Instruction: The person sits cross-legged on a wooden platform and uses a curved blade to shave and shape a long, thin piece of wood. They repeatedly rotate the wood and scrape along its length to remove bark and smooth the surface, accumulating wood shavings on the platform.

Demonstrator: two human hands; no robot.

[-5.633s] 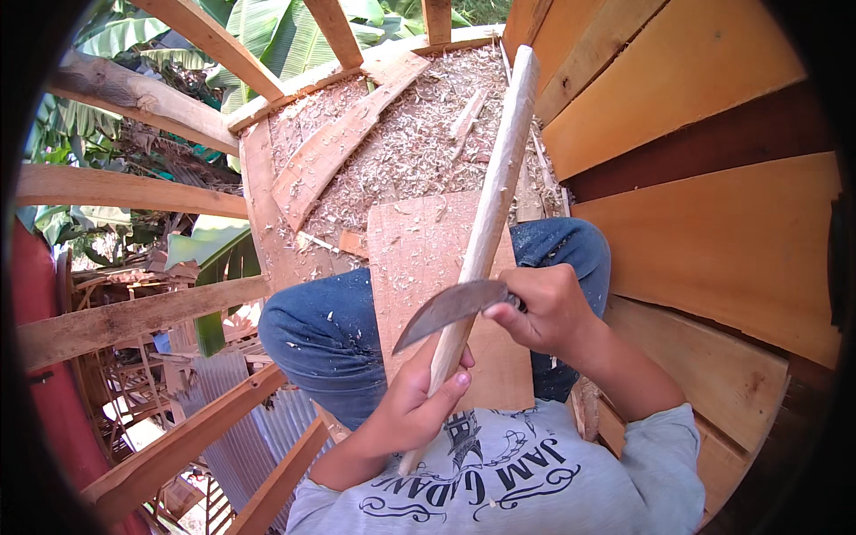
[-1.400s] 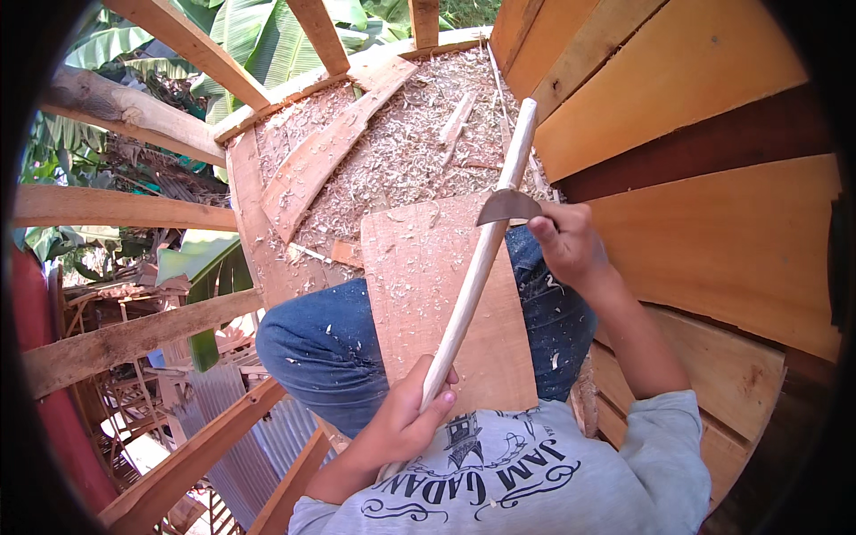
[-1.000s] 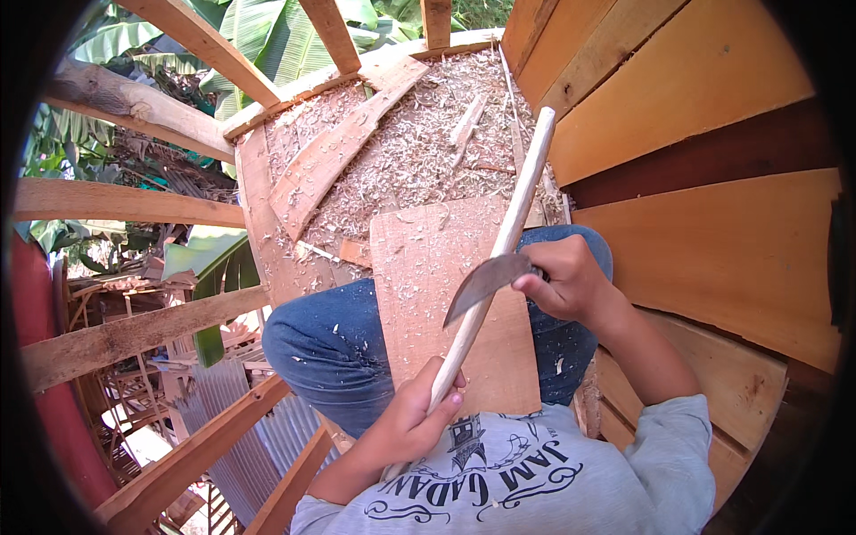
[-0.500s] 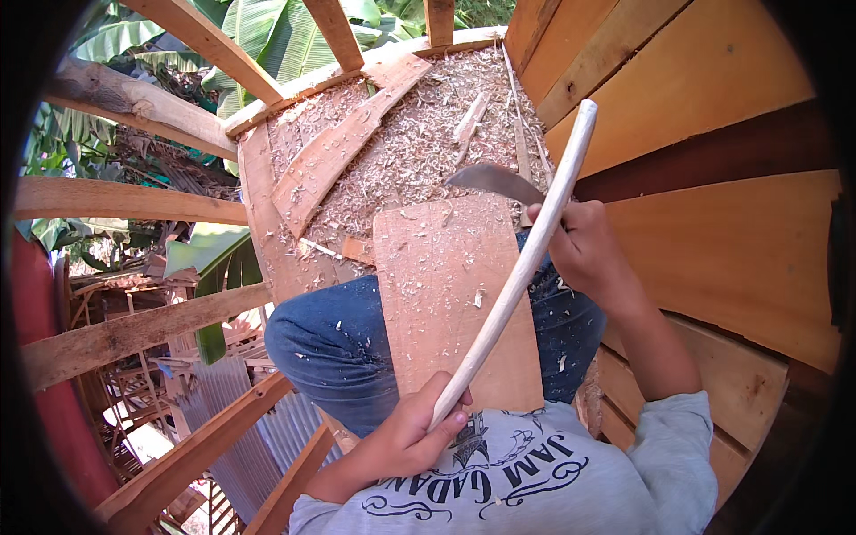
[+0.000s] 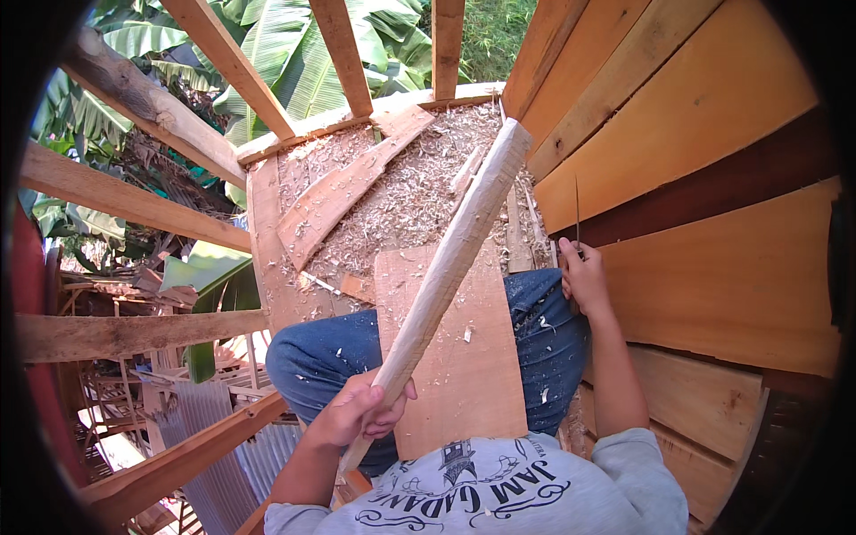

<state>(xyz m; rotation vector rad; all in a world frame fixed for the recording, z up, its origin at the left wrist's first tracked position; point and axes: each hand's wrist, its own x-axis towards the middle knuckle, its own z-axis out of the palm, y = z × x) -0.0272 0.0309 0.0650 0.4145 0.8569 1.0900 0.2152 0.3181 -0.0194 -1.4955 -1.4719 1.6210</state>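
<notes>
My left hand (image 5: pixel 367 408) is wrapped round the lower part of a long, pale carved wooden stick (image 5: pixel 440 290). The stick slants up and away to the right, its broad squared end lifted over the shavings. Off to the right, beside my knee, my right hand (image 5: pixel 584 278) grips a knife (image 5: pixel 577 209). Its thin dark blade points away from me and shows nearly edge-on; the handle is mostly hidden by my fingers. Blade and stick are apart. A flat wooden board (image 5: pixel 464 374) rests across my lap under the stick, with a few shavings on it.
Wood shavings (image 5: pixel 383 214) cover the floor ahead, around a loose cut plank (image 5: pixel 343 192). Wooden rails (image 5: pixel 134 330) run along the left and far sides, with banana leaves beyond. A plank wall (image 5: pixel 713 267) stands close on the right.
The knife has moved right, away from the stick, and turned edge-on. My left hand has shifted left and grips the stick farther up. The stick has turned to show a broader face.
</notes>
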